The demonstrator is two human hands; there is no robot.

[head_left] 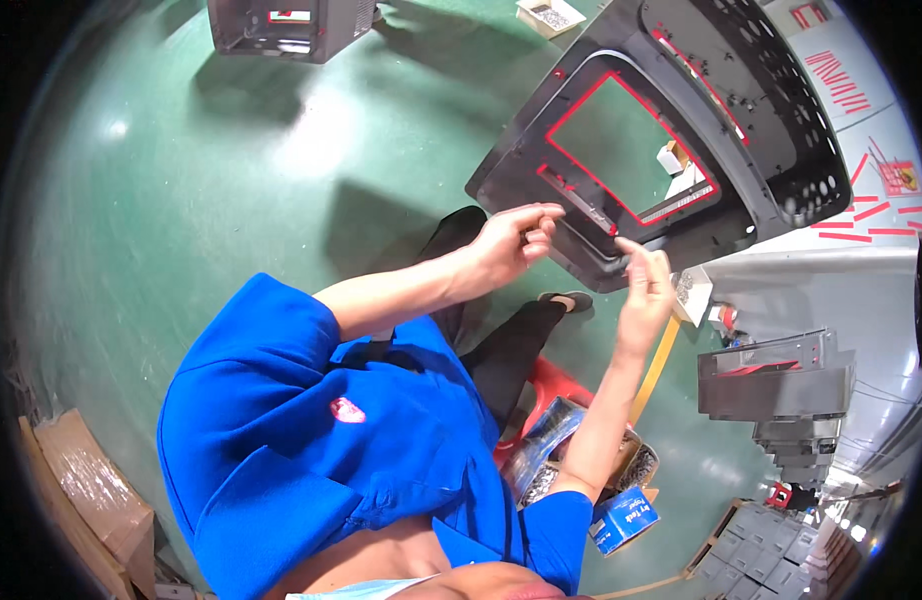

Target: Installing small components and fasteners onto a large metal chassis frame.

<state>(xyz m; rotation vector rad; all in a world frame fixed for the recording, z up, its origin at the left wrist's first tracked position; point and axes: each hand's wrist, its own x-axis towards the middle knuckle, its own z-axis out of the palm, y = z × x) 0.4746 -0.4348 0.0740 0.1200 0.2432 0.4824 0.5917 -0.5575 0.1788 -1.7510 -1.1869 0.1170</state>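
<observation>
A large dark grey panel (526, 150) stands tilted at the upper right. Red strips (581, 107) line the edge of its rectangular opening. Below that opening runs a narrow slot (584, 205) with bits of red along it. At the slot's lower left side is my left hand (516, 243), its thumb and fingers closed in a pinch; whatever lies between them is too small to make out. My right hand (648, 290) is by the slot's other end, index fingertip close to a red spot and the other fingers curled. Anything in its grip is hidden.
Behind the panel, loose red strips (841, 237) lie on a white surface. Open boxes of small parts (636, 465) and a blue box (623, 520) stand beside a red stool (551, 385) near my right arm. Another dark housing (321, 25) is at the far left.
</observation>
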